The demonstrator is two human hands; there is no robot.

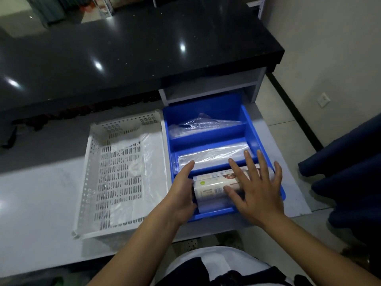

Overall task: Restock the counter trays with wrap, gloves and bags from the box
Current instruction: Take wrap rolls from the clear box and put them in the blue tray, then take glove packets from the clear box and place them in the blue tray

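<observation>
A blue divided tray (250, 129) sits on the white counter, with three compartments. The far one holds a clear plastic packet (198, 125). A flat clear-wrapped pack (212, 158) lies in the middle one. The near compartment holds white labelled rolls (209, 186). My left hand (182, 188) cups the left end of the front roll. My right hand (258, 182) lies flat on the rolls' right part with fingers spread. To the left stands a white perforated basket (88, 182) with thin clear plastic film (152, 162) lying inside it.
A black glossy countertop (123, 54) runs behind at a higher level, with an open white shelf (206, 87) under it behind the blue tray. Dark blue fabric (346, 172) hangs at the right. Tiled floor and a wall socket (322, 99) are beyond the counter's right edge.
</observation>
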